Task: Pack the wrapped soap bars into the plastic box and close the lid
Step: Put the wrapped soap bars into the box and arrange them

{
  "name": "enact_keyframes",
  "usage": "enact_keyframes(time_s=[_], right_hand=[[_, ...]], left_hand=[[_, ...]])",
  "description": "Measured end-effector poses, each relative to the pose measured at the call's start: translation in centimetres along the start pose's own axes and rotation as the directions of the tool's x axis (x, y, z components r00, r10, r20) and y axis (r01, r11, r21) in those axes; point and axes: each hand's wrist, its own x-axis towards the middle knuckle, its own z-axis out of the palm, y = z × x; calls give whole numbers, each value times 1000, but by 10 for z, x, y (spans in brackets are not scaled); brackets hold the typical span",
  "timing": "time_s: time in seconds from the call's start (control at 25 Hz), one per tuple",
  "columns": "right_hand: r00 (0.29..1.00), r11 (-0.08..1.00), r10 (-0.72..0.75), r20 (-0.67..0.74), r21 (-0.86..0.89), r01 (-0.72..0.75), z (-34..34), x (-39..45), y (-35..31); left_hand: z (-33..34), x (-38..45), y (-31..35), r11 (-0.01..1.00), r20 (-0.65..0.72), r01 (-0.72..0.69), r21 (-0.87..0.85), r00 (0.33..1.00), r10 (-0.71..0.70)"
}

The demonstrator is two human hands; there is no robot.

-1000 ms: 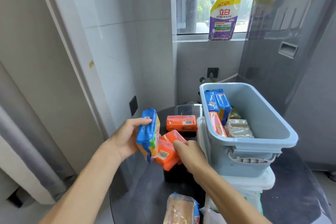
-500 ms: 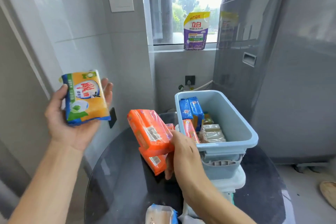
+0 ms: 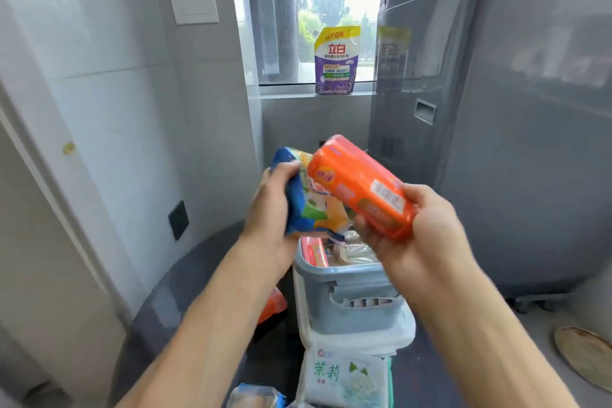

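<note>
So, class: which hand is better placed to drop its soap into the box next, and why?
Right hand, probably: its orange soap hangs over the box; the left hand holds its blue soap nearer the rim.

The purple and yellow detergent pouch (image 3: 336,60) on the window sill bears "150克" on its yellow top and the red brand characters "立白" beneath; its smaller lines are too fine to read. The white and green soft pack (image 3: 344,378) at the bottom edge shows green characters "茉莉". Print and the barcode label on the orange wrapped soap bar (image 3: 361,187) are blurred.
</note>
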Motion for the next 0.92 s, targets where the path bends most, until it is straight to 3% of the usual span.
enact_keyframes(time_s=[0.08,0.12,0.2,0.24,0.32,0.48,0.56,0.64,0.8,0.92], right_hand=[[999,998,-41,3,-40,41,-21,15,-17],[996,988,-90,-13,-130,87,-31,21,-20],[971,917,-235,-46,-341,205,-44,30,-19],[949,869,-311,-53,-421,261,-49,34,-18],[902,782,-429,-47,-519,345,-54,41,-16],[836,638,-548,-7,-650,413,-56,52,-12],[816,551,-578,19,-728,408,-57,51,-8],[781,389,-618,94,-826,407,-59,49,-5],[667,19,-684,294,-907,420,-46,53,2],[635,-166,-659,403,-901,400,-18,83,11]], left_hand=[[6,16,-18,969,-85,-64,241,993,87],[7,23,-25,877,-95,-104,470,981,168],[10,30,-35,505,19,-178,845,952,304],[10,32,-40,315,82,-181,932,949,304],[9,34,-49,42,106,-119,992,964,245],[7,35,-63,-265,137,-91,960,978,157],[5,38,-66,-378,206,-144,915,970,128],[-2,41,-61,-461,207,-155,874,976,64],[-22,48,-40,-334,172,-234,913,963,-207],[-27,50,-36,-305,219,-283,909,949,-228]])
